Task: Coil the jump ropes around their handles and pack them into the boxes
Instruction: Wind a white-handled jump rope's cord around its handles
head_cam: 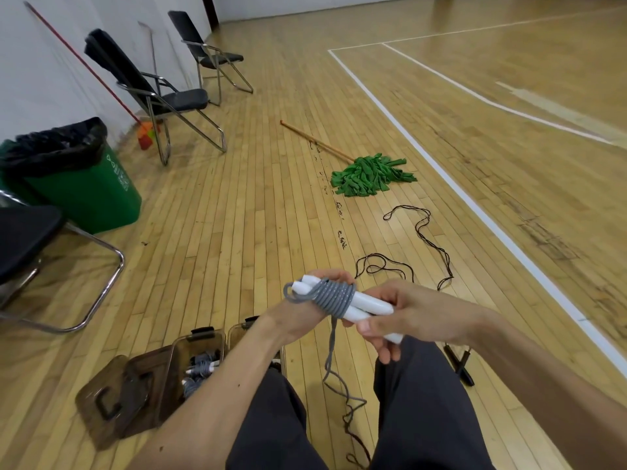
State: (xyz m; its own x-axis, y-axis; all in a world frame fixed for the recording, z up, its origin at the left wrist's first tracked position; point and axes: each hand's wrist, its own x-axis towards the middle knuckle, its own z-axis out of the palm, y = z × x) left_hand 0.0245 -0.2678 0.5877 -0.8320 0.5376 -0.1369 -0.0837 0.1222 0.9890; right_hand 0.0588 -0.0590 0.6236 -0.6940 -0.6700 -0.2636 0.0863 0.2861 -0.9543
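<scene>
In front of my lap I hold a pair of white jump-rope handles side by side, with grey rope coiled tightly around their middle. My left hand grips the far end of the bundle. My right hand pinches the near ends of the handles. A loose grey tail hangs from the coil down between my knees to the floor. A brown translucent box at my left knee holds several coiled grey ropes, its lid lying beside it. A second box shows behind my forearm.
A black jump rope lies uncoiled on the wooden floor ahead, its black handles by my right knee. A green mop lies further out. A green bin and folding chairs stand to the left.
</scene>
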